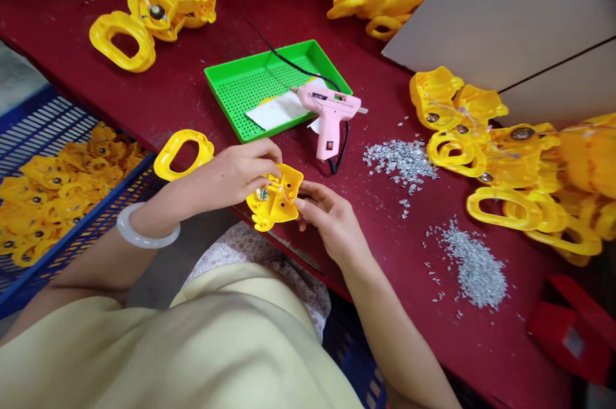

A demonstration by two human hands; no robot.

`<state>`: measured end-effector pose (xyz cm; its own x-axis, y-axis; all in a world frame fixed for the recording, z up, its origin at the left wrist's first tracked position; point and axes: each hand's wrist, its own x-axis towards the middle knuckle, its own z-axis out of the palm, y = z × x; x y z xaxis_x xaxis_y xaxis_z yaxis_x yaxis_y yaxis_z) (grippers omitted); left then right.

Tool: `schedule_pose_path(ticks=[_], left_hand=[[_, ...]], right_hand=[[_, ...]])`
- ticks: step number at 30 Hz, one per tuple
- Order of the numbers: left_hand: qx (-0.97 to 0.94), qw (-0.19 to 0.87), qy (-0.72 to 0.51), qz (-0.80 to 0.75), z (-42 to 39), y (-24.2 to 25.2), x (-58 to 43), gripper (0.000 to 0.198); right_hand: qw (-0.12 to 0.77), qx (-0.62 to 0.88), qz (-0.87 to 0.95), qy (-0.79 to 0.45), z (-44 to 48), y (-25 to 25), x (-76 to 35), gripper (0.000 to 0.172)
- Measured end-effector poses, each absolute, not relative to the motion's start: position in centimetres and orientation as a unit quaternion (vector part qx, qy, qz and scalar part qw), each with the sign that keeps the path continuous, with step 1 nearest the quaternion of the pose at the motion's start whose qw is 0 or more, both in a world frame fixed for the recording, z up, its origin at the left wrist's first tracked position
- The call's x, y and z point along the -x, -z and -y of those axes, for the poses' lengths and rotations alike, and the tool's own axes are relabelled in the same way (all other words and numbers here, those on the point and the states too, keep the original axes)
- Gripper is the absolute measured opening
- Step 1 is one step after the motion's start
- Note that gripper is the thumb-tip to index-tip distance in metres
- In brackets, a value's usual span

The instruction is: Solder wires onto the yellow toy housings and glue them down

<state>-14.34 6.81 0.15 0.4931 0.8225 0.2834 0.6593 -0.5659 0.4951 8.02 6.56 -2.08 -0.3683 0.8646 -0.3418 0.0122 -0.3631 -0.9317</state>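
Note:
My left hand grips a yellow moulded plastic piece from above, and its fingers hide part of it. A thin wire and a small metal component sit on that piece. My right hand is at the piece's right edge, with the fingertips touching it. A yellow oval plastic ring sticks out past my left wrist, and my hand hides whether it joins the piece. A pink hot glue gun lies in a green perforated tray, beyond both hands.
The dark red workbench holds heaps of yellow plastic parts at the right and far side, plus silver granule piles. A blue crate of yellow parts stands at the left. Red box lies front right; cardboard stands behind.

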Motion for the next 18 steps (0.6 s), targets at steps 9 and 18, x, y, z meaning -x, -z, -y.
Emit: schedule_pose_path(ticks=[9,18], left_hand=[[-0.815,0.112,-0.276,-0.497,-4.2,-0.8,17.4,0.025],[-0.815,0.030,-0.213,-0.539,-3.5,1.7,19.4,0.071]], right_hand=[[0.316,0.465,0.477,-0.676,-6.6,2.2,-7.9,0.041],[0.318,0.459,0.453,-0.694,-6.7,2.4,-8.1,0.042]])
